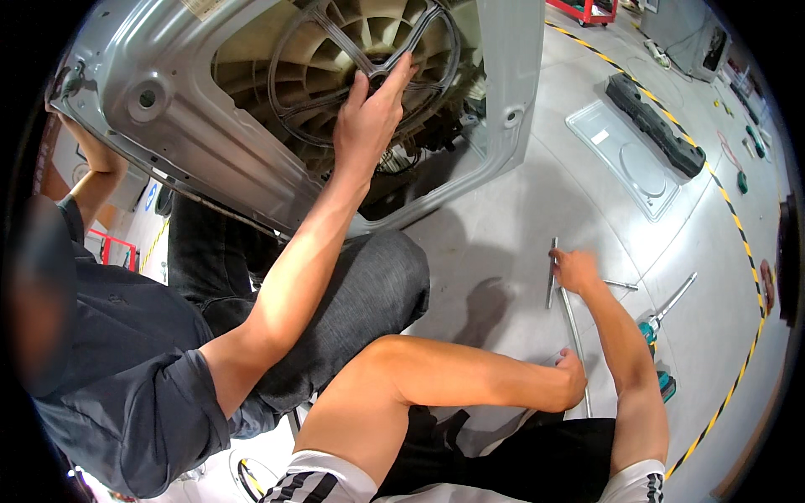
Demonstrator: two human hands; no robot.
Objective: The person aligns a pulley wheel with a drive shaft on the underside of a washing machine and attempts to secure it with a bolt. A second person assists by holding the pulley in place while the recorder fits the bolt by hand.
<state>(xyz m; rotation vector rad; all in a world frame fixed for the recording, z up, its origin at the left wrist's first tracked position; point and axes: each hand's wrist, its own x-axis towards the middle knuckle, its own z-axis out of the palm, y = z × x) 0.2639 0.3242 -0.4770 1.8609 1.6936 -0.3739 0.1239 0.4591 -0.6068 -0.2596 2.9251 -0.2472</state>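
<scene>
My right hand (577, 270) is closed, its fingers at a thin upright metal rod (552, 281) close to the floor. Beside it, a long silver metal bar (573, 320) runs from under that hand toward me. A shorter metal piece (621, 285) sticks out to the right of the right hand. Whether these pieces are joined is hidden by the fingers. My left hand (570, 383) is curled at the long bar, which passes behind its fingers and shows again below. What the left fingers wrap is partly hidden.
A co-worker's hand (373, 113) rests on the pulley wheel (281, 80) in an opened grey machine cabinet (176, 126). Right of my right arm lies a green cordless power tool (650, 329). A grey panel (616, 151), a black foam strip (658, 126) and floor tape (738, 226) lie beyond.
</scene>
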